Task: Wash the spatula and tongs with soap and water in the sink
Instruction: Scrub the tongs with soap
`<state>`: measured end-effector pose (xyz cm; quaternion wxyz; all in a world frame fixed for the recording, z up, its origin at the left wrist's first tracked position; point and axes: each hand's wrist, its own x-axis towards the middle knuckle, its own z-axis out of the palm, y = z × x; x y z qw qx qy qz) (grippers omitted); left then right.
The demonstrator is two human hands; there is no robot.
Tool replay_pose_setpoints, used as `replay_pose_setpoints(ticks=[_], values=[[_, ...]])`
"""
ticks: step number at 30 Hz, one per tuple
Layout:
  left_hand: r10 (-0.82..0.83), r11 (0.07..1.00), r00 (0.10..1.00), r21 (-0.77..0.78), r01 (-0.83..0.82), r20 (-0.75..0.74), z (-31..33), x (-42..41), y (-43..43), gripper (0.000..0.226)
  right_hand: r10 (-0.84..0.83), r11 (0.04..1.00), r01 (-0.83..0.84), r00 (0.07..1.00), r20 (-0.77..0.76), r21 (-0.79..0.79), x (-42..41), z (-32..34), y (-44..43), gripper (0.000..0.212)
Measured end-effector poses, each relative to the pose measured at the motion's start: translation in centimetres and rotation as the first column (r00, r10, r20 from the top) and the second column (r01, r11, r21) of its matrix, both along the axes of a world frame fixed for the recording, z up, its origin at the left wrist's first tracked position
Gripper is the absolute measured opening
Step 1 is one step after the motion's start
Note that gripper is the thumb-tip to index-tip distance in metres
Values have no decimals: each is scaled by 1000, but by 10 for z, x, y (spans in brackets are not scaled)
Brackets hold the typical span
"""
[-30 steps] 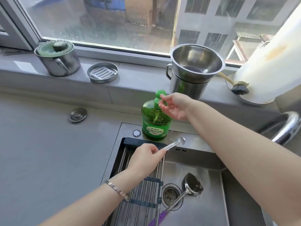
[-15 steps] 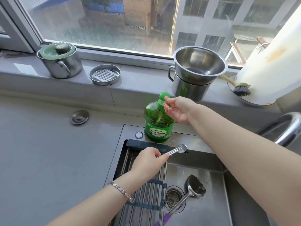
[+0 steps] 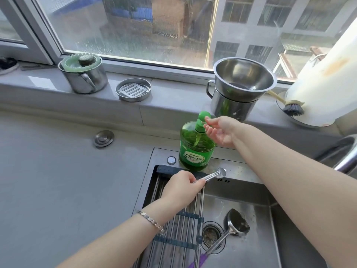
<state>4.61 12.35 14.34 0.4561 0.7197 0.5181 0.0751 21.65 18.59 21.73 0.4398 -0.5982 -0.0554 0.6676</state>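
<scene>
Little has shifted since a moment ago: your left hand (image 3: pixel 181 187) still curls its fingers around the tongs (image 3: pixel 212 175), whose tip sits over the sink's back ledge just beside the soap bottle (image 3: pixel 196 149). Your right hand (image 3: pixel 220 130) remains at the pump head (image 3: pixel 203 116), one fingertip on top, the other fingers loosely apart, palm cupped under the spout. Press straight down so the bottle doesn't tip toward the basin edge. The spatula (image 3: pixel 234 223) lies in the sink (image 3: pixel 251 248), beside the drain. You have open room over the basin; mind the faucet (image 3: pixel 345 159) at far right.
</scene>
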Motion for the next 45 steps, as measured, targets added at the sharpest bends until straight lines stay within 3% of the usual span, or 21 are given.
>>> replay_pose_setpoints(ticks=[6,12,14,16,17,18,20,22,24,26,27,31,33,35,36,39,40,43,45], values=[[0,999,1000,38,1,-16,14,-4,-1,35,8,1000,-8,999,43,0,-4,2,-6,27],[44,997,999,58,-45,31,25,-1,-10,33,-199,968,197,980,-3,154,-10,10,-43,41],[48,994,998,96,-52,36,31,0,-20,33,-210,959,192,976,65,207,-10,6,-73,46],[39,990,998,134,-45,41,39,2,-33,31,-201,957,129,940,276,259,-13,-3,-107,47],[24,990,998,140,-31,52,43,3,-40,30,-168,952,30,882,439,304,-18,-9,-126,46],[3,991,998,135,-11,63,47,5,-48,28,-126,926,-136,768,628,352,-24,-16,-147,45],[-37,993,993,119,24,113,53,8,-65,24,-23,754,-600,381,924,266,-36,-30,-186,52],[-50,995,983,94,33,178,53,8,-80,26,2,560,-828,5,1000,3,-36,-46,-215,70],[-44,997,980,73,30,196,53,7,-94,21,-40,561,-823,-133,990,-88,-17,-53,-230,80],[-25,997,979,83,8,203,52,6,-103,20,-40,671,-737,-152,988,-86,-2,-51,-240,84],[-18,995,977,97,-3,213,53,7,-106,21,-61,678,-732,-144,988,-65,-2,-49,-244,86],[23,989,956,135,-65,291,55,13,-113,21,-213,516,-852,-227,950,-89,-27,-48,-256,85],[33,988,952,132,-76,303,56,12,-114,20,-180,625,-775,-260,949,-94,-12,-44,-252,87],[33,991,951,112,-70,306,56,11,-116,19,-131,718,-694,-209,969,-53,1,-40,-251,87],[33,992,951,108,-69,307,56,12,-118,20,-142,694,-719,-197,970,-45,-1,-40,-252,85],[18,991,952,124,-58,306,53,14,-122,24,-233,501,-862,-229,945,-85,-17,-47,-260,80],[15,991,951,123,-55,308,52,14,-124,25,-231,501,-861,-232,945,-89,-14,-48,-259,79],[15,994,952,97,-47,305,49,14,-129,24,-171,682,-731,-189,967,-22,5,-46,-255,83],[-9,995,949,98,-22,314,47,15,-134,21,-227,648,-761,-177,957,13,-1,-48,-255,78]])
